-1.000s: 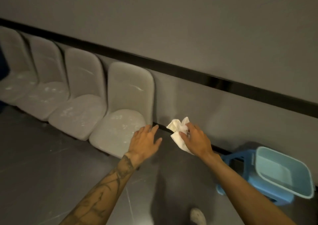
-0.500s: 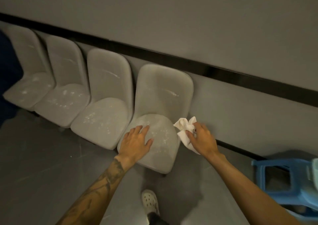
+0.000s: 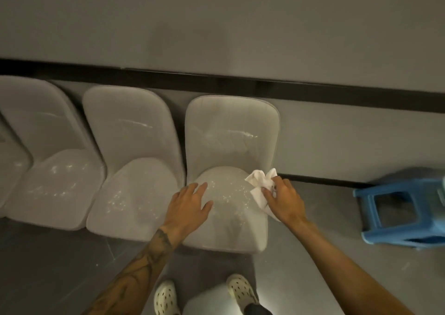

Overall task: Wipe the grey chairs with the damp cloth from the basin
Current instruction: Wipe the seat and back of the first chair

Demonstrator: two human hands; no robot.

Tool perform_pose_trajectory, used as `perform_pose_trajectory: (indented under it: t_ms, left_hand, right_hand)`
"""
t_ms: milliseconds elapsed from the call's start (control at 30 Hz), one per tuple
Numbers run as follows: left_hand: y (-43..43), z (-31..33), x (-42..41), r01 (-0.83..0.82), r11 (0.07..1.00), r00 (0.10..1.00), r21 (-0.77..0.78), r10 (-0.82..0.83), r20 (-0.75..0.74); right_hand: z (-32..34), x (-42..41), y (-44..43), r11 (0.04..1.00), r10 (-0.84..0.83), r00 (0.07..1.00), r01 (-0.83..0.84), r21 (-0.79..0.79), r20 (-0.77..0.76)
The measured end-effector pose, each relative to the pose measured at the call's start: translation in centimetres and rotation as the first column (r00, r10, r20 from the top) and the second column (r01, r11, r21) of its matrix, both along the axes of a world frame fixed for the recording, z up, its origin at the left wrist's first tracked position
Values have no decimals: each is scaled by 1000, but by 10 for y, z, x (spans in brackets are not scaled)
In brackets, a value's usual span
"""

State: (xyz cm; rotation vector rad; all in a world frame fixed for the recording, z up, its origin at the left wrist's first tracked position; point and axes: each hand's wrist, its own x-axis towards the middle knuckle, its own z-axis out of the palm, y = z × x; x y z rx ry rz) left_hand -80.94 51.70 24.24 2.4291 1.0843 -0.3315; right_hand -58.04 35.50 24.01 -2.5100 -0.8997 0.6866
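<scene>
Pinching the cloth (image 3: pixel 259 184), the right hand (image 3: pixel 285 201) holds it over the chair (image 3: pixel 231 131) edge; left hand (image 3: pixel 189 204) spread.

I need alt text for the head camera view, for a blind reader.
A person's right hand holds a crumpled white cloth at the right seat edge of a grey chair, while the left hand rests open on the seat. More grey chairs stand to its left; a blue stool stands to its right.

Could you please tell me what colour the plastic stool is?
The stool is blue, seen best in the head view.
</scene>
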Motion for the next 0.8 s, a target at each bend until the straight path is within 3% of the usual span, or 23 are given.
perform_pose_trajectory:
  t_ms: [167,367,800]
  left_hand:
    - [47,-43,-13,153,988,988,-36,-153,10]
    - [80,-104,-29,223,972,974,-78,-226,-34]
    - [126,-322,-19,275,960,957,-43,-278,-83]
  right_hand:
    - [-26,-34,9,985,-162,986,164,-48,39]
    - [-80,-55,19,962,-261,964,264,-74,47]
    - [-297,-20,52,945,-302,952,306,-115,55]
